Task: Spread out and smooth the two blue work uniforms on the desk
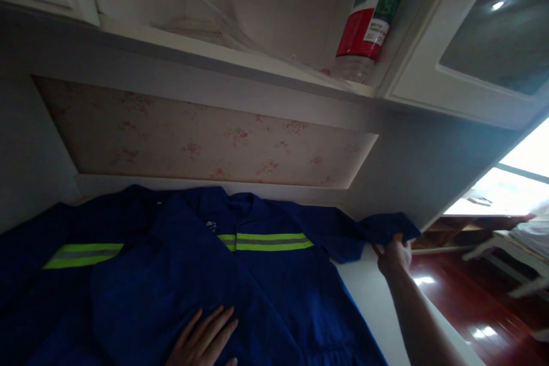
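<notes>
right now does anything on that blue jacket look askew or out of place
Yes. The blue jacket is not lying flat: its left front is folded across the body, covering part of the reflective stripe. The sleeve end hangs past the white surface's edge, gripped by the right hand. The left hand rests flat on the cloth.

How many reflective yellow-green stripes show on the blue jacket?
2: one stripe on the left sleeve, one chest stripe below the collar of the blue jacket. Folds may hide others.
</notes>
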The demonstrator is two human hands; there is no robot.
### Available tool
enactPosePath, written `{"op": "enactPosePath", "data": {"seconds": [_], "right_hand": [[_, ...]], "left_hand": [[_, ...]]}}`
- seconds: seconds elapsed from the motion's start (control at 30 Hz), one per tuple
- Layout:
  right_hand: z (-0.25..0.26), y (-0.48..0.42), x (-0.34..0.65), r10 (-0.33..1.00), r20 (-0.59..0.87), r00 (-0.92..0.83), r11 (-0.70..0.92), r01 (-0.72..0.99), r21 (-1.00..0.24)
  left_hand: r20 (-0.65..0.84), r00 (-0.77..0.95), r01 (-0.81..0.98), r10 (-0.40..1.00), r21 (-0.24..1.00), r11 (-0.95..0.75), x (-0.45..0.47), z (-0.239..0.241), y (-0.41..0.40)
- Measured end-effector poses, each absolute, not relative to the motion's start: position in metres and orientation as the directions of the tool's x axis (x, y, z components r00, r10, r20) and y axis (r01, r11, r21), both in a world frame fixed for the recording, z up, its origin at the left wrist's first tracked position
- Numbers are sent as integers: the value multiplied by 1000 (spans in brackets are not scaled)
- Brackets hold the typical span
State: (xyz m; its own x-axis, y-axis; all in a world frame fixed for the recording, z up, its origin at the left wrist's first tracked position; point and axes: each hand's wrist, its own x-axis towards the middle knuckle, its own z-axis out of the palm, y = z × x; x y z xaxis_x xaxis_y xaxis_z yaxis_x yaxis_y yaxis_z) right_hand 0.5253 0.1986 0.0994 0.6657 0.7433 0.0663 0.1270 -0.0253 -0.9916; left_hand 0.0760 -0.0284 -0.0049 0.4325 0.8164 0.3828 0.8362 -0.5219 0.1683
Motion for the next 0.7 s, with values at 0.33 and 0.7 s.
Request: {"op": "enactPosePath", "data": {"seconds": [0.33,0.7], "right_hand": [[153,37,374,937,264,-229,323,283,-903],[134,39,324,821,142,-553,511,601,-615]], "left_hand": [[-324,-103,-561,941,800,214,45,39,-53],[-96,-26,6,995,995,96,26,71,-88]]}}
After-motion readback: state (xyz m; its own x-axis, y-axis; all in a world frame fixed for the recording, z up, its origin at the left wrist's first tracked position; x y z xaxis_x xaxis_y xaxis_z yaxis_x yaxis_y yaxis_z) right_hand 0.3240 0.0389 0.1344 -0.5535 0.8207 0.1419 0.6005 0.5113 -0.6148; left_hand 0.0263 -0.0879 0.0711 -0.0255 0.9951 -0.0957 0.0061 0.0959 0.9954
